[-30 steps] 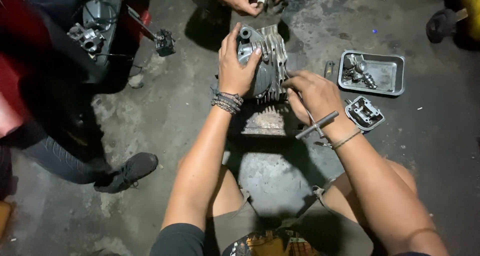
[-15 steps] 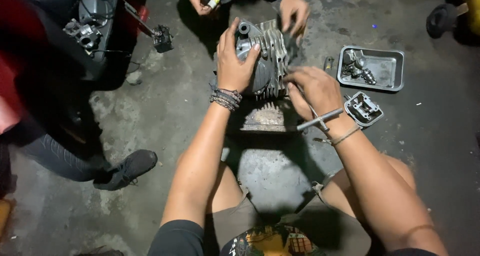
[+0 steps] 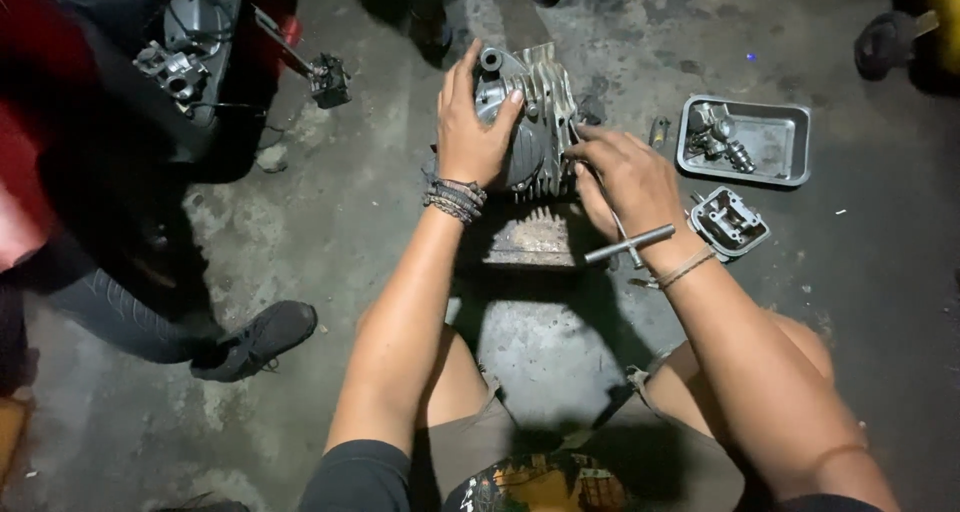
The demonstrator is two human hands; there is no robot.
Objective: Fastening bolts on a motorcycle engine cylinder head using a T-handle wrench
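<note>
Engine cylinder [image 3: 540, 122], finned grey metal, upper centre of frame, seated on a rusty block [image 3: 532, 237] on stained concrete floor [image 3: 380, 232].

Left hand [image 3: 472, 122]: palm and fingers spread over left face of cylinder, thumb up toward its round port, pressed flat against metal rather than closed around it. Braided bands at wrist.

Right hand [image 3: 625, 177]: just right of cylinder, fingers curled around shaft of T-handle wrench [image 3: 628, 244], fingertips touching cooling fins; crossbar of wrench protruding below heel of hand. Working end of wrench hidden behind fingers. Cord bracelet at wrist.

Metal tray [image 3: 785, 137]: rectangular, grey, right of cylinder in upper right, holding small engine parts [image 3: 718, 137].

Cover casting [image 3: 728, 222]: small, squarish, grey, on floor just below tray, beside right wrist.

Small metal piece [image 3: 659, 130]: on floor between cylinder and tray; kind unclear.

Motorcycle [image 3: 190, 52]: upper left, partly stripped, red bodywork at far left edge.

Black shoe [image 3: 258, 340]: another person's, lower left, on dark-trousered leg.

Knees and shorts of wearer: bottom centre, either side of block.
</note>
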